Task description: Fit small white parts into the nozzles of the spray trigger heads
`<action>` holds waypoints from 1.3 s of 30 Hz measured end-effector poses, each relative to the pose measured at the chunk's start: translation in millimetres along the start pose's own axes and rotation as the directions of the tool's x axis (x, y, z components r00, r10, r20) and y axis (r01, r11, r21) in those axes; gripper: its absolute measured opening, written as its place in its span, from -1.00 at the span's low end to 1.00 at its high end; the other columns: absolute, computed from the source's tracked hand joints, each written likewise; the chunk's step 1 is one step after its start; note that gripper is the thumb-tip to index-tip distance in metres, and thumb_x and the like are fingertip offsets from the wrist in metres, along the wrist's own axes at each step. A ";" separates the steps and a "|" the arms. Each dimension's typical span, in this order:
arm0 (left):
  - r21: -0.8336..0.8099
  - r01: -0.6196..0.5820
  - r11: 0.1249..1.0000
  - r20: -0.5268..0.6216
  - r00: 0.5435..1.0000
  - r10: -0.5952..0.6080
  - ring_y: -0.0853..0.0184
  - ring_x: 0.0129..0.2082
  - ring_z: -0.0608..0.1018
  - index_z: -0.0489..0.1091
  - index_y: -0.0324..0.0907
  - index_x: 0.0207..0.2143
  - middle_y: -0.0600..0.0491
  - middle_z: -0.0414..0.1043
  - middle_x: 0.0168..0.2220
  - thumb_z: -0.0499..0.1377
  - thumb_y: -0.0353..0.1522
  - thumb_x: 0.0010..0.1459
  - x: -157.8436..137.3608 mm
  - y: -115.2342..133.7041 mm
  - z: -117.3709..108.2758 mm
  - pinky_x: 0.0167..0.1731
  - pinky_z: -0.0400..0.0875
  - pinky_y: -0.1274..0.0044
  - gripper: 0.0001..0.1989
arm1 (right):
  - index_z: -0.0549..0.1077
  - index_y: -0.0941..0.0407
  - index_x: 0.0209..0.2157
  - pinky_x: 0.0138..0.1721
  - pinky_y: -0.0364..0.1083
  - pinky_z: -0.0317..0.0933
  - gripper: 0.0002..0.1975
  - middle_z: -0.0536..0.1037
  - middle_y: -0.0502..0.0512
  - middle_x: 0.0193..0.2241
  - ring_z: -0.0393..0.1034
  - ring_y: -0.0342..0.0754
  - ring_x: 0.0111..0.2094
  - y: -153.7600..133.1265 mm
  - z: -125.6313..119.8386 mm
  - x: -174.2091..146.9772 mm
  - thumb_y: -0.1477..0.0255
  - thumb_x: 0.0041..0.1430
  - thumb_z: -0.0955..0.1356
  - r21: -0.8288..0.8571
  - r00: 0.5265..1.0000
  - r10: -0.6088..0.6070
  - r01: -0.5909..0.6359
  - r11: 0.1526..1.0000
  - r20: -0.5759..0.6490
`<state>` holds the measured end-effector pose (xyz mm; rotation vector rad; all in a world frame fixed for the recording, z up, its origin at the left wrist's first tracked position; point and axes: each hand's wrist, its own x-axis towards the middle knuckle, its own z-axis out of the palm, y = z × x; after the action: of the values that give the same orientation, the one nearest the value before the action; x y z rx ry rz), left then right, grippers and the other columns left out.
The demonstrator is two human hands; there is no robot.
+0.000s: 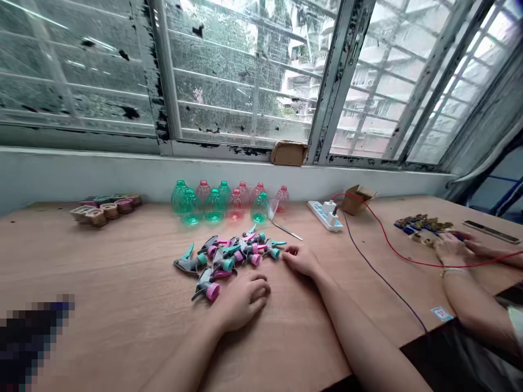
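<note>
Several spray trigger heads (229, 253), grey with teal or pink levers and collars, lie in a loose pile on the table. My left hand (245, 296) rests on the wood just in front of the pile, fingers loosely bent and slightly apart, holding nothing. To the pile's right, my right hand (301, 260) lies with curved fingertips down on the table, close to a teal-collared trigger head (273, 250); nothing shows in it. Behind the pile stand several clear green bottles (214, 207) and pink bottles (281, 198), without tops.
A white power strip (326, 216) with plugs, a red cable (388, 239) and a dark cable (373, 269) lie on the right. Small patterned containers (106, 209) sit far left. A co-worker's hands (453, 247) handle small parts at right. A cardboard box (357, 200) stands near the wall.
</note>
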<state>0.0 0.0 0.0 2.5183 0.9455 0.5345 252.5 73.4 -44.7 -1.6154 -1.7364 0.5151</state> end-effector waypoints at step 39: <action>0.003 -0.013 1.000 -0.011 1.000 0.013 0.25 0.00 0.39 0.42 -0.04 -0.20 0.07 0.34 0.02 0.10 -0.37 0.12 1.5 -3.8 4.1 0.00 0.29 0.45 -0.81 | 0.53 0.08 -0.14 -0.03 0.00 0.07 -0.67 0.52 0.16 -0.11 0.25 0.12 -0.01 12.4 -26.2 11.1 0.30 0.18 0.22 -0.518 0.983 0.096 -0.165 0.839 -0.159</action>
<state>1.0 2.7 -5.0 2.5287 0.9347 0.5523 280.2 81.5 -33.3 -2.1090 -1.7725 -0.0276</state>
